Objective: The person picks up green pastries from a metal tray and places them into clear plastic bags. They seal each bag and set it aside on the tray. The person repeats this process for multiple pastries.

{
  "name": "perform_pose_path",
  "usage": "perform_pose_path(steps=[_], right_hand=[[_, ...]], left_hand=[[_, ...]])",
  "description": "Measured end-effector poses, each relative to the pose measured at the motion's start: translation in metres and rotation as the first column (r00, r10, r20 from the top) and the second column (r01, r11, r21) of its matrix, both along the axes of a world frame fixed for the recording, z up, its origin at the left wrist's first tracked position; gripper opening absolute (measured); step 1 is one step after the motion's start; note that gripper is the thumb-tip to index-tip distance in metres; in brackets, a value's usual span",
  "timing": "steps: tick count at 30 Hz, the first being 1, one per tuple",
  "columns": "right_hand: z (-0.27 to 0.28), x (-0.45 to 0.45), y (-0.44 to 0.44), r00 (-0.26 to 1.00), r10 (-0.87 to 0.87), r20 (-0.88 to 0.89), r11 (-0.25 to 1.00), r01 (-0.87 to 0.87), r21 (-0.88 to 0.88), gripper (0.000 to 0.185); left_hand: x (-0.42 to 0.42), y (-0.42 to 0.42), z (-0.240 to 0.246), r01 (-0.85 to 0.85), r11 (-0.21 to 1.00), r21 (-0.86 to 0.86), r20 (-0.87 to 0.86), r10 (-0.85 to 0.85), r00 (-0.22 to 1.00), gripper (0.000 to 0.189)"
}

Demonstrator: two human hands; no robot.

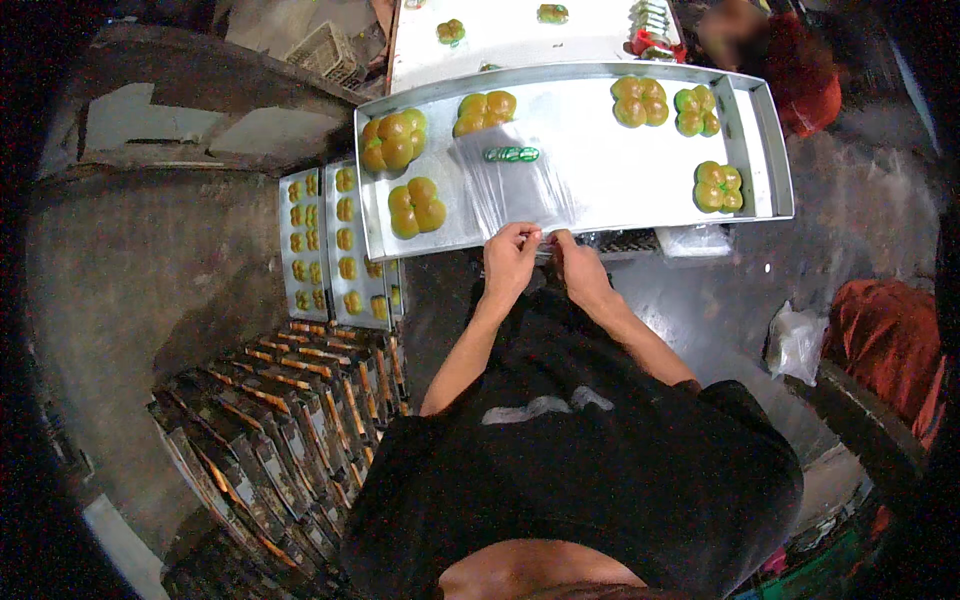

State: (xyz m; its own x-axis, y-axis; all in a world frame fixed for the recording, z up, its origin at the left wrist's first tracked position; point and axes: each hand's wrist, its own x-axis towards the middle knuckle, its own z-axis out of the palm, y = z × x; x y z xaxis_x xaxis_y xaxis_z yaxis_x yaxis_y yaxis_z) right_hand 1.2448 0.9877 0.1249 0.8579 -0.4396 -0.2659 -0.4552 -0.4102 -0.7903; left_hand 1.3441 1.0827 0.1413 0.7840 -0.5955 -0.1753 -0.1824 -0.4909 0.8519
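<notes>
Both hands are at the near edge of a metal tray, a small gap between them. My left hand pinches the near end of a clear plastic bag with a green printed patch. My right hand is closed at the same end of the bag, its fingertips partly hidden. The bag lies flat on the tray and overlaps a four-lobed bread bun. More browned buns sit on the tray: two at the left and several at the right.
Behind the tray, a white table carries packed buns and a red item. At the left, trays of buns rest beside a stack of dark baking pans. A person is at upper right. A plastic bag lies near reddish cloth.
</notes>
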Motion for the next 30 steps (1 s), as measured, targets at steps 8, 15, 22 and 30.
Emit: perform_pose_path(steps=[8, 15, 22, 30], right_hand=[[0.021, 0.038, -0.045, 0.978, -0.152, -0.142, -0.092, 0.129, 0.987, 0.040], [0.054, 0.093, -0.010, 0.768, -0.613, 0.187, -0.220, -0.394, 0.892, 0.061], [-0.063, 0.109, -0.102, 0.990, -0.122, 0.072, 0.834, 0.063, 0.548, 0.046], [-0.159, 0.115, -0.250, 0.819, -0.541, -0.190, 0.642, 0.257, -0.722, 0.092]], left_hand=[[-0.004, -0.014, 0.028, 0.105, 0.936, -0.337, 0.350, 0.021, 0.937, 0.005], [0.015, -0.007, 0.009, -0.644, 0.603, -0.470, -0.590, 0.328, 0.738, 0.036], [0.071, 0.067, -0.023, -0.959, 0.176, -0.221, -0.939, 0.227, 0.258, 0.009], [0.081, 0.134, 0.013, -0.965, -0.210, -0.158, -0.975, 0.188, 0.118, 0.055]])
